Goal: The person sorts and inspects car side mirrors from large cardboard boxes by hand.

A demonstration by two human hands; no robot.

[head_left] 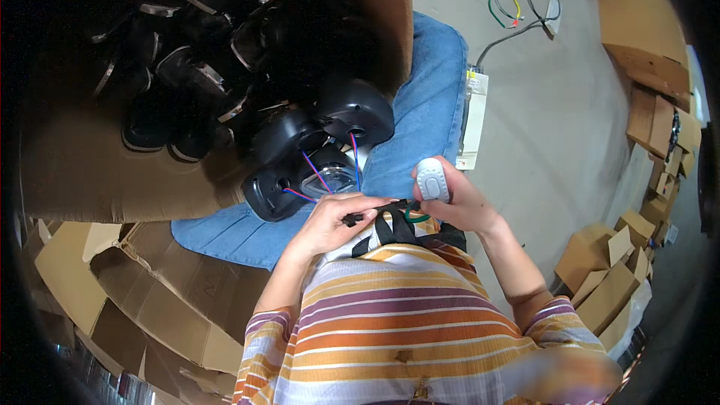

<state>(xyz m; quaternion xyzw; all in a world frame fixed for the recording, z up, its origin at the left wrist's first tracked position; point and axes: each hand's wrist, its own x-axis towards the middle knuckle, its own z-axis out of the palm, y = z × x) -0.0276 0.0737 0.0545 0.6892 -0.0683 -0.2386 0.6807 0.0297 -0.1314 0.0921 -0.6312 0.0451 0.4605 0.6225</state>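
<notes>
My left hand [335, 219] is closed round a thin black cable end [354, 219] close to my waist. My right hand [469, 206] grips a white oval piece [433, 179] with a ribbed rim; I cannot make out its kind. Just below that hand a green loop [416, 217] shows, partly hidden. Several round black housings [356, 111] rest on my lap in front of my left hand. Red and blue wires [315, 170] run from them toward my hands. Among the housings lies a clear part [330, 181]. Black straps [397, 226] lie against my shirt.
A large open cardboard box [67, 180] at the left holds many dark parts with shiny bands. Flattened cartons [161, 292] lie below it. On the floor at the right are a white power strip [472, 120], a grey cable [510, 33] and coloured wires [502, 6]. Cardboard boxes [604, 259] line the right edge.
</notes>
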